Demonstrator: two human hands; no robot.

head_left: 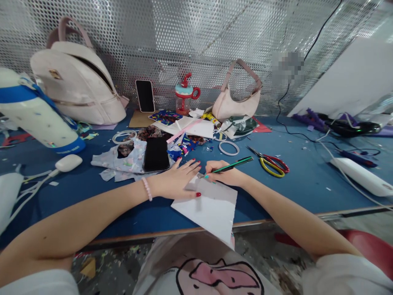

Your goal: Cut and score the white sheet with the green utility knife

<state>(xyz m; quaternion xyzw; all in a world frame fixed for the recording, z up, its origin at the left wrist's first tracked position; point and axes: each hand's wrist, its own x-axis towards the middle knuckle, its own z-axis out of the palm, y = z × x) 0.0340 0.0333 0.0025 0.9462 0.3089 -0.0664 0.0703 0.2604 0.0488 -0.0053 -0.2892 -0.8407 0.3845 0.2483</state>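
A white sheet of paper lies aslant at the table's front, its lower corner hanging past the edge. My left hand rests flat on the paper's upper left, fingers spread. In my right hand is a green and black pencil, its tip low over the paper near my left fingers. Whether the tip touches the paper I cannot tell. Just behind my left hand, a black phone lies on light blue patterned fabric. Scissors with red and yellow handles lie to the right of my right hand.
White rings, fabric scraps and a pink strip clutter the middle. Behind stand a backpack, an upright phone, a red-lidded cup and a handbag. A large bottle leans at left; cables cross the right side.
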